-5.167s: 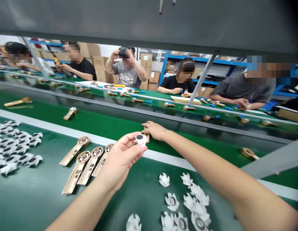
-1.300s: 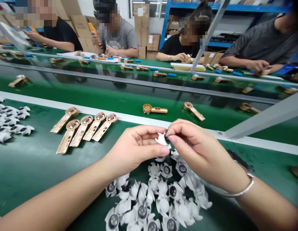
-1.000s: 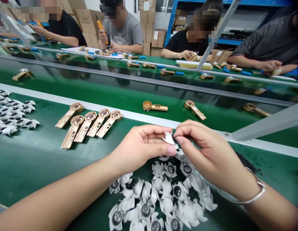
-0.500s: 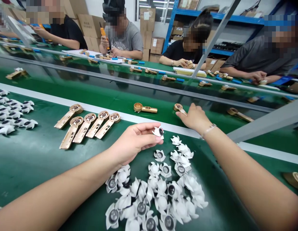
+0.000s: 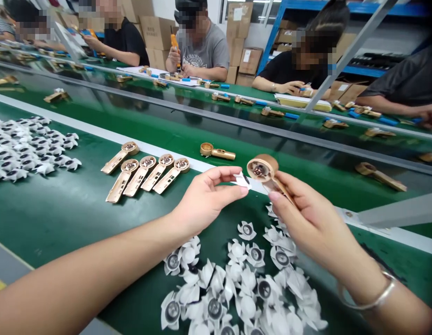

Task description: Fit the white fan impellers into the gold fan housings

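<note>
Between the thumb and fingers of my left hand (image 5: 210, 197) is a white fan blade (image 5: 242, 180) with a dark hub. My right hand (image 5: 306, 214) grips the handle of a gold fan housing (image 5: 262, 168), its round end facing up beside the blade with a small gap between them. Below both hands lies a loose pile of white fan blades (image 5: 236, 284) on the green work surface. Several gold housings (image 5: 142, 174) are lined up left of my left hand. One more gold piece (image 5: 217, 151) lies beyond the white strip.
Many white blades (image 5: 27, 146) lie at the far left. A grey slanted post (image 5: 404, 209) stands at the right, near my right forearm. Across the line, people work at a bench (image 5: 243, 90) with gold parts on it. Another gold part (image 5: 381, 177) lies on the belt at right.
My right hand has picked up the gold housing from the belt and brought it nearer, beside the blade in my left hand. The view has shifted, so the surroundings sit differently in frame.
</note>
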A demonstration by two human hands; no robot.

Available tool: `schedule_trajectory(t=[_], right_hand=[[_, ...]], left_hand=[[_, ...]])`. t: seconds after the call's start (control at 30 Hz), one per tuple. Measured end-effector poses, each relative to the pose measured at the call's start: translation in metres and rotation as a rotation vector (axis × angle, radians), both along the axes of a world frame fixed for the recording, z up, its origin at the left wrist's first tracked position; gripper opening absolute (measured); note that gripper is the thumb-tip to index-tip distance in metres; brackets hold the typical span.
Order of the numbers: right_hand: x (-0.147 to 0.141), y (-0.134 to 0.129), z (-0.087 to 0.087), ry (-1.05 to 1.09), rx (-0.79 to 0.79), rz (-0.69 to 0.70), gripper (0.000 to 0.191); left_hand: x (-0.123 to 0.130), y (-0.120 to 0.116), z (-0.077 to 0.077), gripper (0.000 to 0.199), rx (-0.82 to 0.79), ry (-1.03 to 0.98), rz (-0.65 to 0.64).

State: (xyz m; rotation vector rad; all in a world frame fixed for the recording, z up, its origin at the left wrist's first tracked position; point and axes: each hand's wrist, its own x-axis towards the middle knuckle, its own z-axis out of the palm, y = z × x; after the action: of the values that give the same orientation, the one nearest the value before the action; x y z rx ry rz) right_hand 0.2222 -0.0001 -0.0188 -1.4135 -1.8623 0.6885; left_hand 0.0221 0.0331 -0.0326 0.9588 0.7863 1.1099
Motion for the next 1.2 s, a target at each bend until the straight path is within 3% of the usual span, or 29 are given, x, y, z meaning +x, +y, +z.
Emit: schedule_trajectory(t=[0.13, 0.47, 1.03, 1.2], right_hand=[[-0.0046, -0.0030, -0.0005, -0.246, 0.211, 0.035, 0.015], [-0.0052, -0.0014, -0.0037, -0.365, 0.297, 0.034, 0.009], [0.0000, 0.0008, -0.0064, -0.299, 0.192, 0.037, 0.013], [-0.0004, 0.0001, -0.0047, -0.343, 0.223, 0.034, 0.011]], left_hand=[[-0.0002, -0.0005, -0.0021, 0.041, 0.019, -0.006, 0.022], [0.0016, -0.0020, -0.0004, 0.030, -0.049, -0.081, 0.004], [0.0023, -0.0006, 0.0029, 0.029, -0.168, -0.152, -0.024], [0.0029, -0.0009, 0.0025, 0.029, -0.192, -0.157, -0.027]])
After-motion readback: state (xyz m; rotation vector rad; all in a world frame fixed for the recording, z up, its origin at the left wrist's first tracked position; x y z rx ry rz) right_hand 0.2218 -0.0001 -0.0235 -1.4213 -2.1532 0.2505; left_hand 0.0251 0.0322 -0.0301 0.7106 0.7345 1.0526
